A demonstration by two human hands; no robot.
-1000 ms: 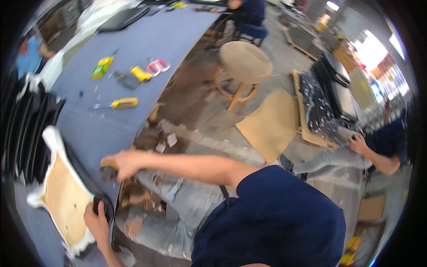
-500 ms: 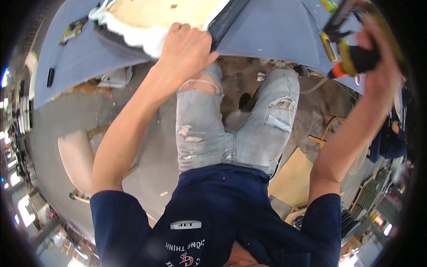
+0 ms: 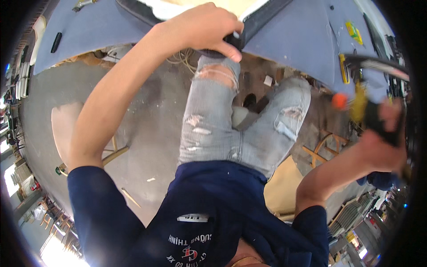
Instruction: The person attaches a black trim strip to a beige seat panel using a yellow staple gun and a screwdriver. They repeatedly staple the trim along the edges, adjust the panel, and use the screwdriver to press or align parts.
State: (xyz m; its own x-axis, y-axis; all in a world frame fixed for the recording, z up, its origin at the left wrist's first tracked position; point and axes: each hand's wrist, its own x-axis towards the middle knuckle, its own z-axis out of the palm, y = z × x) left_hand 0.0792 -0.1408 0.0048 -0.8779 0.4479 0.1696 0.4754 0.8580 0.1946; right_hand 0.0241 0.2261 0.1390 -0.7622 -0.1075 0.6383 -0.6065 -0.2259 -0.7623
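Note:
At the table's near edge lies a seat panel with a pale wooden board (image 3: 187, 2), white padding (image 3: 165, 10) and a black cover (image 3: 267, 18), partly cut off by the top of the view. My left hand (image 3: 204, 29) is closed over the near corner of that cover, thumb toward me; the fingertips are partly hidden. Off to the right, my right hand (image 3: 388, 122) grips a yellow and black staple gun (image 3: 358, 104) with an orange end. Motion smears both the hand and the gun, which is held away from the seat panel.
On the blue-grey table (image 3: 289, 40) lie a yellow utility knife (image 3: 344, 69), a yellow-green packet (image 3: 354, 32) and a small black object (image 3: 56, 42). A pale curved chair part (image 3: 63, 129), a wooden frame (image 3: 321, 149) and a tan sheet (image 3: 281, 187) rest on the floor.
My right hand has swung down toward me with the staple gun. My left hand has shifted right and now grips the cover's near corner. The seat panel sits higher in view.

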